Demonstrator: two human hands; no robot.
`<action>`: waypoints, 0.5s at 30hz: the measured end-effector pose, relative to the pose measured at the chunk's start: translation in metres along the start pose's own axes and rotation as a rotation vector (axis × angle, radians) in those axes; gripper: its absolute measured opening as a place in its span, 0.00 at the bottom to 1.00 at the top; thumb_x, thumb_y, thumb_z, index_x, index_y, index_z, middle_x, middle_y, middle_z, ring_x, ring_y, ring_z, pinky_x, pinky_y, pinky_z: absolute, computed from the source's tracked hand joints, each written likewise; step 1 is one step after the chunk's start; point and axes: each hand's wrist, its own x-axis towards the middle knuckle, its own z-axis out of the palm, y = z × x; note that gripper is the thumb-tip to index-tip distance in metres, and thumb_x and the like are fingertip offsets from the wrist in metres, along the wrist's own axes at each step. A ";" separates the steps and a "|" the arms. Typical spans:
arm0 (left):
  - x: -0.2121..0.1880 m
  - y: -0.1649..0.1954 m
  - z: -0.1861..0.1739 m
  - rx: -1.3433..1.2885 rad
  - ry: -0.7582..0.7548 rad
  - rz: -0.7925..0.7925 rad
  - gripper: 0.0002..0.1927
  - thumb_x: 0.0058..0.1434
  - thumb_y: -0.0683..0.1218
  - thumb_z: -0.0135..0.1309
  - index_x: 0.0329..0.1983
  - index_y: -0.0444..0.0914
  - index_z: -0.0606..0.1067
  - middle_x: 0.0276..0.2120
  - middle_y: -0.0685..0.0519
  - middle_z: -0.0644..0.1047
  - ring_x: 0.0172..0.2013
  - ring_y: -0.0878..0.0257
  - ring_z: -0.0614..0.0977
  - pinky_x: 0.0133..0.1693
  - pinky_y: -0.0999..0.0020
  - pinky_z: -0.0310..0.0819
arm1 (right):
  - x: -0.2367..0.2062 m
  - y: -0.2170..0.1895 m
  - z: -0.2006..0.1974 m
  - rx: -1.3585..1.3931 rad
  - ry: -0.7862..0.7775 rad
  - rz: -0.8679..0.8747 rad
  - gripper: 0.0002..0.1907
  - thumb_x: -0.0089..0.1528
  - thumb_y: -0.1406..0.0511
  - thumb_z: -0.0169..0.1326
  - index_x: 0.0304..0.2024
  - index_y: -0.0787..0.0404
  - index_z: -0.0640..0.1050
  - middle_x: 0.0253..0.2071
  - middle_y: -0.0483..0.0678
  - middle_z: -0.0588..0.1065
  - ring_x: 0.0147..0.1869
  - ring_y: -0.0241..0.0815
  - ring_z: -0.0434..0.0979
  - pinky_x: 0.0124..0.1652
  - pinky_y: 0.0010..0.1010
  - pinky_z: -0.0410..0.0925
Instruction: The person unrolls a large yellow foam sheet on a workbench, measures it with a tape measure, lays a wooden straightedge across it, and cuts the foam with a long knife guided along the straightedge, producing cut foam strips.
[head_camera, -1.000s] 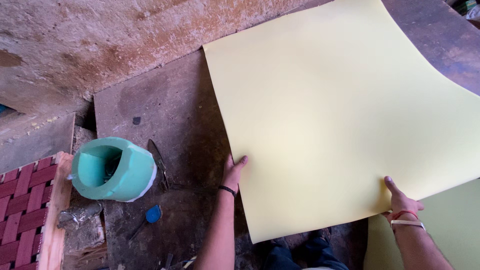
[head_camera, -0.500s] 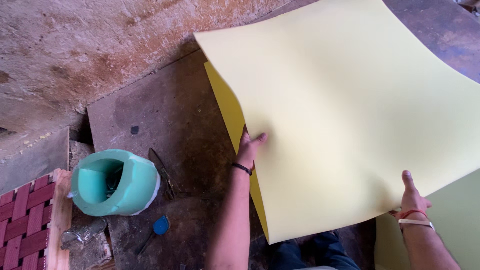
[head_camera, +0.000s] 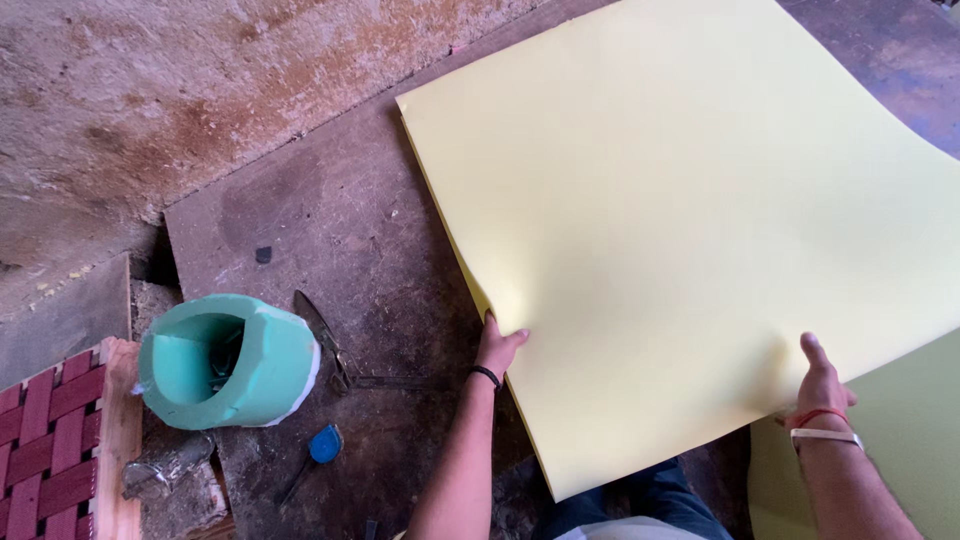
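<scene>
A large pale yellow sheet (head_camera: 690, 230) filled the right and centre of the frame, its near corner lifted above the worn wooden bench (head_camera: 330, 250). The left hand (head_camera: 497, 347) pinched its left edge; the right hand (head_camera: 820, 382) gripped its lower edge. Keeping both grips level would likely stop it creasing. A green tub (head_camera: 230, 360) lay at lower left, well apart.

Soft, even daylight, faint shadows, sharp focus, slight wide-angle edge distortion.
</scene>
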 end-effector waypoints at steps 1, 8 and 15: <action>-0.005 0.009 0.001 0.002 -0.013 0.000 0.45 0.57 0.37 0.55 0.76 0.37 0.49 0.69 0.41 0.66 0.67 0.50 0.70 0.67 0.54 0.64 | -0.005 -0.006 0.001 -0.010 0.008 -0.010 0.64 0.58 0.40 0.66 0.75 0.68 0.43 0.72 0.69 0.53 0.72 0.73 0.58 0.62 0.64 0.61; -0.034 0.044 0.004 -0.119 -0.093 -0.042 0.43 0.59 0.38 0.54 0.76 0.41 0.50 0.69 0.42 0.65 0.67 0.51 0.68 0.65 0.52 0.66 | -0.005 -0.008 0.004 -0.111 0.072 0.010 0.64 0.54 0.53 0.74 0.71 0.70 0.43 0.68 0.76 0.59 0.71 0.64 0.65 0.64 0.34 0.68; -0.052 -0.030 0.014 -0.086 -0.071 -0.067 0.32 0.58 0.37 0.57 0.67 0.33 0.64 0.60 0.43 0.76 0.59 0.53 0.78 0.61 0.59 0.72 | 0.029 0.048 -0.033 0.157 -0.104 0.053 0.34 0.61 0.64 0.64 0.66 0.69 0.66 0.64 0.65 0.68 0.65 0.59 0.74 0.59 0.47 0.70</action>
